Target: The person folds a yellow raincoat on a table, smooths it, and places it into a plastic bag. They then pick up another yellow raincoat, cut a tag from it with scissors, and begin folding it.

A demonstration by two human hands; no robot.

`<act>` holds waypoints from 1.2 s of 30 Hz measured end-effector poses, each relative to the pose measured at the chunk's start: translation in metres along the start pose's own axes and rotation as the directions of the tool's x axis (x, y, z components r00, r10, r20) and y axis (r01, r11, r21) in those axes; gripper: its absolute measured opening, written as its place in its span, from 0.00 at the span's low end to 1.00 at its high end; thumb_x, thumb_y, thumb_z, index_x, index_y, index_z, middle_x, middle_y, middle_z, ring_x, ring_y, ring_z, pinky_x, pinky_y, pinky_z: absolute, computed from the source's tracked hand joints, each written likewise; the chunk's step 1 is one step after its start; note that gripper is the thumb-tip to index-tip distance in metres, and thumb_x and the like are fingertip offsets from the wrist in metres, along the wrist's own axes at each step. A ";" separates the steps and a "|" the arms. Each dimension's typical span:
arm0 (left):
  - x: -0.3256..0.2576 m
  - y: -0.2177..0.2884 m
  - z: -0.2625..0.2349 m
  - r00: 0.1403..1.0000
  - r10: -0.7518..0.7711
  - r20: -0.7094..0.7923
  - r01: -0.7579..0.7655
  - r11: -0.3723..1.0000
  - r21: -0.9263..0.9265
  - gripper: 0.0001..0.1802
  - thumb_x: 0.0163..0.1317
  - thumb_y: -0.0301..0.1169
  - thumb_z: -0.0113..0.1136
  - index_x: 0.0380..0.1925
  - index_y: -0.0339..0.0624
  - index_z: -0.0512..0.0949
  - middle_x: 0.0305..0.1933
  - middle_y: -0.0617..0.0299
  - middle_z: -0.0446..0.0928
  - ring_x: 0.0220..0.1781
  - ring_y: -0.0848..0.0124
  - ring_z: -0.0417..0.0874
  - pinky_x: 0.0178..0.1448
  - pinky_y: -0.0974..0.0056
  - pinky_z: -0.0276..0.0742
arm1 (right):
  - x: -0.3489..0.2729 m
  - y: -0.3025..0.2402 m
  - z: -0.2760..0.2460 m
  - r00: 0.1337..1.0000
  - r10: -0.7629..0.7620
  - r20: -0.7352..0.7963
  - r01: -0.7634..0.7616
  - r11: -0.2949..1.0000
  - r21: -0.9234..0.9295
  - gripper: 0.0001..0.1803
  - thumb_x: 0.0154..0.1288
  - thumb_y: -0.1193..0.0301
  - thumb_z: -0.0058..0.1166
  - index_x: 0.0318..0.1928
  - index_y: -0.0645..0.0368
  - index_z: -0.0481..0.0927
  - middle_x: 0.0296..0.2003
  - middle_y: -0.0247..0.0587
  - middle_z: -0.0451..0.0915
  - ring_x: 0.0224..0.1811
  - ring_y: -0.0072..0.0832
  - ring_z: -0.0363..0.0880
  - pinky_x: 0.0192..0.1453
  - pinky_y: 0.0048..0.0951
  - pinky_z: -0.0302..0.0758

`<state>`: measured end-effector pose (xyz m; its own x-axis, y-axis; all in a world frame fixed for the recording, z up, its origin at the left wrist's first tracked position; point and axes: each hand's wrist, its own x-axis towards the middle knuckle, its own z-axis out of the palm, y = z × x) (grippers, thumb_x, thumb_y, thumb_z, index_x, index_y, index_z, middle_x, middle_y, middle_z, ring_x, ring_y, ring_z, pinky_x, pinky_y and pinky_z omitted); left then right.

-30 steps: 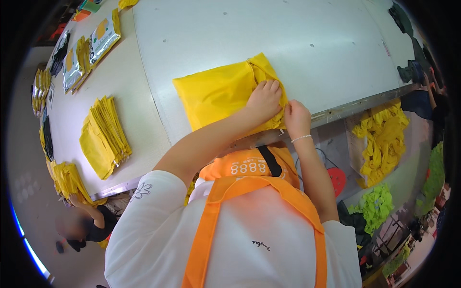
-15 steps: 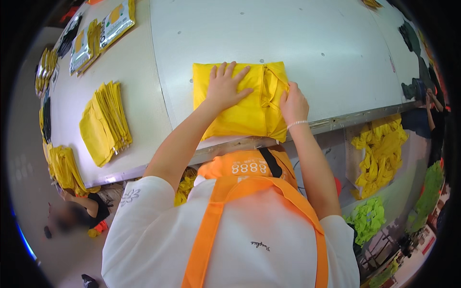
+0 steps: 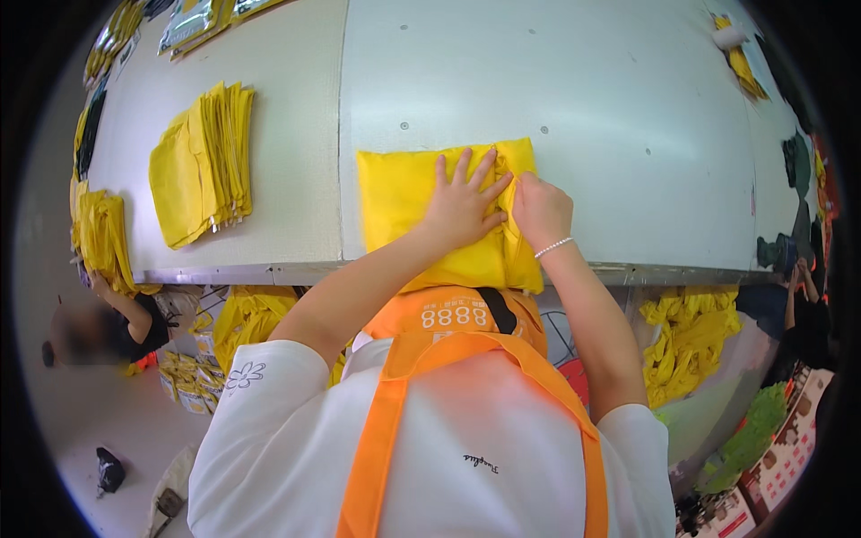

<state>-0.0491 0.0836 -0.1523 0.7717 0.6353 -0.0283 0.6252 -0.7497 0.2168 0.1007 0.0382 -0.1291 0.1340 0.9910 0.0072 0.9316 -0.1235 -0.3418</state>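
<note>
A bright yellow folded garment (image 3: pixel 395 202) lies near the table's front edge, overhanging it a little. My left hand (image 3: pixel 464 208) rests on it, palm down and fingers spread, pressing the cloth by a fold on the right part. My right hand (image 3: pixel 541 211) is closed at the garment's right side, pinching the cloth of that fold beside my left fingertips. Its thumb tip is partly hidden by the cloth. Folds and gathers run from the top edge of the garment down its right side.
On the table's left lies a stack of yellow folded pieces (image 3: pixel 199 166); beyond it are packaged yellow items (image 3: pixel 202 25). A yellow bundle (image 3: pixel 103 233) hangs over the left edge, near another person's arm (image 3: pixel 126 305). Below the table at right is a yellow cloth heap (image 3: pixel 686 341).
My left hand has moved right across the garment to its fold. My right hand has drawn inward with the cloth, narrowing the right side. The view has shifted too.
</note>
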 end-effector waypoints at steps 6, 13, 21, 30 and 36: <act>0.012 -0.007 -0.004 0.986 -0.019 0.167 0.013 0.999 0.037 0.29 0.58 0.48 0.50 0.57 0.48 0.70 0.71 0.50 0.53 0.71 0.48 0.54 0.68 0.38 0.49 | 0.012 -0.014 0.031 0.998 -0.020 0.067 0.025 0.997 -0.074 0.03 0.55 0.73 0.49 0.27 0.58 0.74 0.24 0.45 0.80 0.25 0.42 0.80 0.27 0.40 0.76; 0.037 -0.036 0.015 0.977 -0.215 -0.002 0.210 0.958 -0.196 0.24 0.61 0.36 0.52 0.56 0.37 0.66 0.57 0.50 0.69 0.57 0.53 0.69 0.61 0.56 0.63 | 0.013 -0.005 0.031 0.960 -0.271 -0.072 0.270 0.963 -0.020 0.02 0.53 0.75 0.48 0.27 0.56 0.74 0.25 0.39 0.76 0.32 0.37 0.76 0.36 0.36 0.72; 0.044 -0.052 0.032 0.972 -0.207 -0.108 0.151 0.910 -0.386 0.22 0.59 0.35 0.54 0.52 0.37 0.68 0.52 0.51 0.70 0.57 0.55 0.68 0.58 0.55 0.63 | 0.034 -0.001 0.034 0.967 -0.253 -0.016 0.252 0.967 -0.028 0.06 0.59 0.73 0.46 0.29 0.61 0.76 0.25 0.42 0.74 0.32 0.41 0.74 0.37 0.38 0.72; 0.050 -0.049 0.030 0.964 -0.252 -0.091 0.197 0.898 -0.394 0.19 0.59 0.35 0.52 0.50 0.39 0.70 0.50 0.51 0.71 0.52 0.54 0.70 0.56 0.53 0.65 | 0.105 0.014 0.036 0.906 0.013 0.422 -0.096 0.980 0.174 0.10 0.67 0.67 0.43 0.42 0.58 0.74 0.32 0.52 0.80 0.36 0.49 0.79 0.39 0.43 0.75; 0.074 -0.068 0.045 0.921 -0.388 0.021 0.330 0.753 -0.570 0.13 0.59 0.37 0.50 0.33 0.43 0.80 0.36 0.51 0.77 0.41 0.52 0.75 0.46 0.52 0.73 | 0.100 0.012 0.035 0.938 0.005 0.347 -0.090 0.969 0.228 0.05 0.66 0.69 0.46 0.37 0.53 0.75 0.28 0.47 0.80 0.32 0.47 0.79 0.36 0.43 0.75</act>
<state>-0.0298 0.1733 -0.2135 0.4710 0.8724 -0.1310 0.6588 -0.2491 0.7099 0.1134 0.1375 -0.1657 0.0131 0.9468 -0.3214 0.8141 -0.1967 -0.5464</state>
